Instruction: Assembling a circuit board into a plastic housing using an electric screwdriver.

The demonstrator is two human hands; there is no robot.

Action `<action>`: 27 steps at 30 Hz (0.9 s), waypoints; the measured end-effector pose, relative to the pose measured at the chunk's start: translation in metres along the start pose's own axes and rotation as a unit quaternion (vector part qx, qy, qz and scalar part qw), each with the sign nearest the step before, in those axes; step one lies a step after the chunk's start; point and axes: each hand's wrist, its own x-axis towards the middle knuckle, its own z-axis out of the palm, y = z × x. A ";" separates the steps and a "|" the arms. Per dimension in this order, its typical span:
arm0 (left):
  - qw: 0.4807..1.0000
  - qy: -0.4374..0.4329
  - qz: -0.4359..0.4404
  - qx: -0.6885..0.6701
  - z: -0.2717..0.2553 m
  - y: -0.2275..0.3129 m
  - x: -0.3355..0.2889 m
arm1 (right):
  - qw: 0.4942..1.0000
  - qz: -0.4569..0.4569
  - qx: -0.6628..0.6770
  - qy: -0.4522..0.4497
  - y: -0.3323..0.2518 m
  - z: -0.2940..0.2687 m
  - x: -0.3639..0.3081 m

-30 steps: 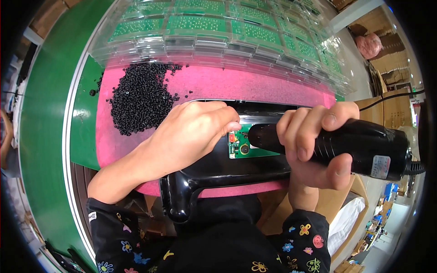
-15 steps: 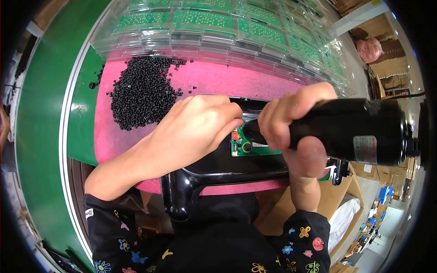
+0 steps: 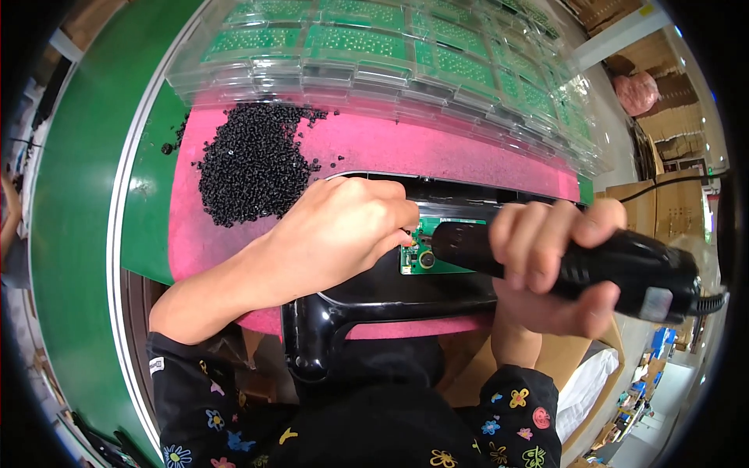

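Observation:
A black plastic housing lies in front of me with a green circuit board inside it. My left hand rests over the housing, its thumb and fingers pinched together at the board's left end. What the fingertips hold, if anything, is too small to make out. My right hand is wrapped round a black electric screwdriver. The screwdriver lies at a slant, its nose pointing left over the board, close to my left fingertips. Left of the housing, a heap of small black screws covers part of the pink mat.
Stacked clear plastic trays with green circuit boards stand along the far side of the mat. A green work surface with a white edge strip runs at left. An open cardboard box stands below right. A cable hangs at far right.
My right hand has moved right and slightly down with the screwdriver, whose back end has dropped. My left hand keeps nearly the same place, fingers still pinched at the board.

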 end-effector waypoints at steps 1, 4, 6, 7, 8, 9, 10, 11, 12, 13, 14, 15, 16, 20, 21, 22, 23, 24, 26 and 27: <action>1.000 -0.001 0.001 -0.001 0.000 0.001 0.001 | 1.000 -0.012 0.015 -0.004 -0.006 -0.003 0.001; 0.999 0.017 0.015 -0.035 0.001 0.000 -0.001 | 0.997 -0.042 0.062 0.032 -0.007 0.003 -0.003; 0.998 0.019 0.033 -0.043 0.002 -0.001 0.000 | 0.996 -0.046 0.073 0.027 -0.006 0.001 -0.006; 0.998 0.017 0.035 -0.044 0.003 -0.001 0.002 | 0.997 -0.043 0.063 0.021 -0.008 0.000 -0.005; 0.997 0.024 0.052 -0.041 0.004 -0.001 0.003 | 0.997 -0.044 0.061 0.024 -0.010 0.000 -0.005; 0.997 0.031 0.068 -0.038 0.005 -0.001 0.004 | 0.997 -0.048 0.053 0.016 -0.010 0.000 -0.005; 0.997 0.029 0.068 -0.037 0.005 0.000 0.005 | 0.998 -0.052 0.046 0.007 -0.009 -0.001 -0.004; 0.997 0.024 0.068 -0.033 0.005 0.001 0.005 | 0.997 -0.052 0.049 -0.002 -0.009 -0.002 -0.004; 0.997 0.020 0.067 -0.029 0.005 0.000 0.005 | 0.997 -0.052 0.050 0.000 -0.008 -0.002 -0.004; 0.997 0.018 0.066 -0.028 0.005 0.000 0.004 | 0.998 -0.046 0.052 0.003 -0.006 -0.002 -0.004; 0.998 0.011 0.063 -0.017 0.005 -0.001 0.003 | 0.998 -0.041 0.054 0.006 -0.004 0.000 -0.004; 0.998 0.003 0.064 -0.009 0.005 0.000 0.004 | 0.999 -0.021 0.038 0.031 -0.008 0.004 -0.005; 0.998 0.002 0.067 -0.010 0.004 0.000 0.005 | 0.999 -0.022 0.034 0.033 -0.012 0.005 -0.006; 0.998 -0.009 0.067 -0.006 0.004 0.000 0.004 | 0.999 0.012 0.018 0.048 -0.015 0.007 -0.007; 0.997 -0.016 0.069 -0.015 0.004 0.000 0.004 | 0.998 0.011 0.013 0.053 -0.015 0.008 -0.007; 0.997 -0.016 0.069 -0.015 0.004 0.000 0.004 | 0.998 0.011 0.014 0.053 -0.014 0.008 -0.007; 0.997 -0.008 0.075 -0.016 0.005 0.000 0.004 | 0.999 0.007 0.015 0.052 -0.014 0.007 -0.008; 0.997 -0.001 0.080 -0.018 0.005 0.000 0.005 | 0.999 0.003 0.017 0.050 -0.014 0.007 -0.008; 0.996 -0.003 0.084 -0.028 0.004 0.001 0.006 | 0.999 0.007 0.027 0.044 -0.015 0.005 -0.007; 0.996 -0.004 0.085 -0.036 0.003 0.000 0.005 | 0.998 0.012 0.041 0.037 -0.014 0.004 -0.007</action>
